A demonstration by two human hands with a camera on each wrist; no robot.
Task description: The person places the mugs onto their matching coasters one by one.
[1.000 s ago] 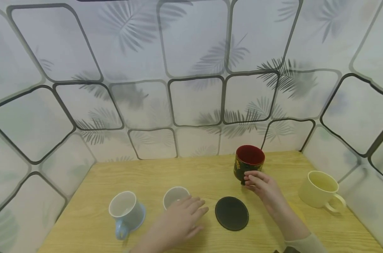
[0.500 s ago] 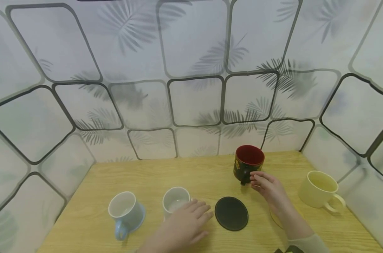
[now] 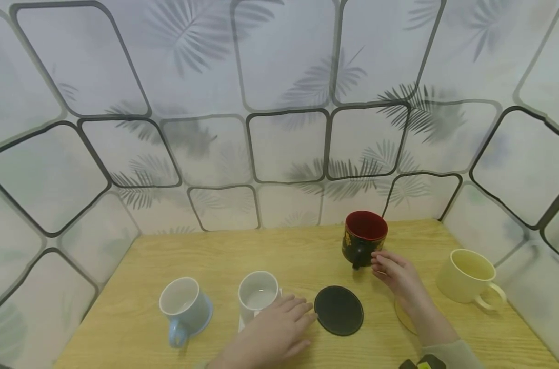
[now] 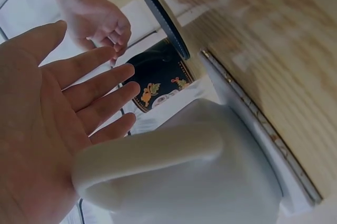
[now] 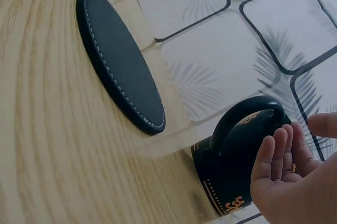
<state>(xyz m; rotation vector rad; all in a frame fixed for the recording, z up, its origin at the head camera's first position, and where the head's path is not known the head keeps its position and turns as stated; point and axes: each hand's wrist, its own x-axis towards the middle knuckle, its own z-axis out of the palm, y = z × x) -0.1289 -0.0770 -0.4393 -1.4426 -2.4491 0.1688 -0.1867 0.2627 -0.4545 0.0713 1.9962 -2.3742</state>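
Observation:
A white mug (image 3: 259, 292) stands upright on a white coaster (image 4: 253, 121). My left hand (image 3: 275, 330) is beside its handle with fingers spread and straight, holding nothing; whether the palm touches the handle I cannot tell. Farther back on the right is a black mug (image 3: 359, 251) with a red inside and gold floral pattern, its handle (image 5: 239, 116) facing me. Close to that mug my right hand (image 3: 397, 277) has its fingers loosely bent and grips nothing. A round black stitched coaster (image 3: 338, 310) lies on the table between both hands.
At the left a light blue mug (image 3: 183, 305) sits on a blue coaster (image 3: 207, 319). A yellow mug (image 3: 464, 279) stands at the far right. Under my right forearm lies a round yellowish coaster (image 3: 403, 316), partly hidden. A patterned backdrop (image 3: 288, 148) rises behind the wooden table (image 3: 215, 256).
My right hand has drawn back from the black mug, to the right and slightly toward me. The left hand has shifted right, uncovering more of the white mug. The mugs have not moved.

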